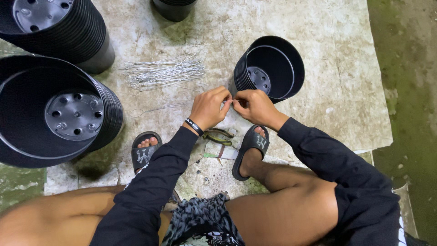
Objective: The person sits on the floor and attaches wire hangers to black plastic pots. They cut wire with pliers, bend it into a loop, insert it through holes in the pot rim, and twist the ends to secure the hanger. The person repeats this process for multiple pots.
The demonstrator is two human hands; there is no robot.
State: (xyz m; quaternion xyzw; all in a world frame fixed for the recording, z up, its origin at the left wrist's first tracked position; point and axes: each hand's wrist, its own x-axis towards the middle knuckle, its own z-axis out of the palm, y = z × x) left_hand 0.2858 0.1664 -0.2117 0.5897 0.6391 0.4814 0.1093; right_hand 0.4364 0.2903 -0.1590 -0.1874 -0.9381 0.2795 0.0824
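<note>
Both hands, left hand [208, 108] and right hand [256, 107], pinch one thin wire [231, 100] between them, beside the black pots [271, 67].

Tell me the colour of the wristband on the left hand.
The wristband on the left hand is black with small white markings; the head view shows it.

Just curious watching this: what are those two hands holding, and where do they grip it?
A thin metal wire, pinched between the fingertips of the left hand and right hand.
</note>
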